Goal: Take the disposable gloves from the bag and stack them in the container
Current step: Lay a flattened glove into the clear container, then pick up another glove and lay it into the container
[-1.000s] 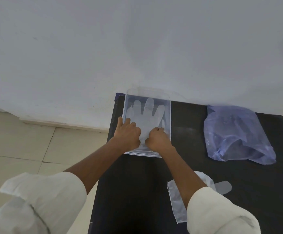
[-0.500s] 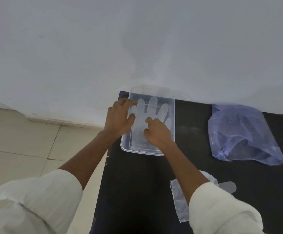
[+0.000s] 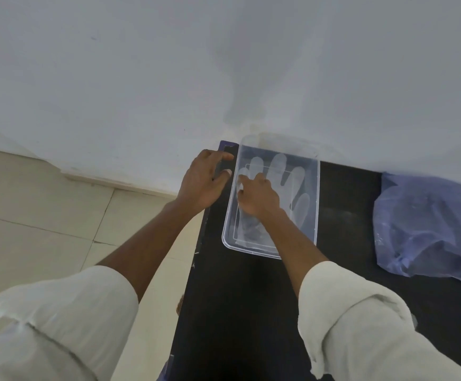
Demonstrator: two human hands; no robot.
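Note:
A clear plastic container [image 3: 316,204] stands at the far left corner of the black table [image 3: 251,312]. Flat inside it lies a translucent disposable glove [image 3: 292,185], fingers pointing away from me. My right hand [image 3: 256,196] is inside the container, its fingertips pressing the glove's left side near the little finger. My left hand [image 3: 204,180] rests just outside the container's left wall, fingers spread and holding nothing. A crumpled bluish plastic bag [image 3: 427,226] lies on the table at the right.
A white wall [image 3: 223,64] rises directly behind the table. Beige floor tiles [image 3: 45,215] lie to the left, beyond the table's left edge. My white rolled sleeves fill the lower part of the view.
Both hands moved up the glove from its cuff toward its fingers. My left hand left the container and now sits beside its left wall. The loose glove near my right arm is out of view.

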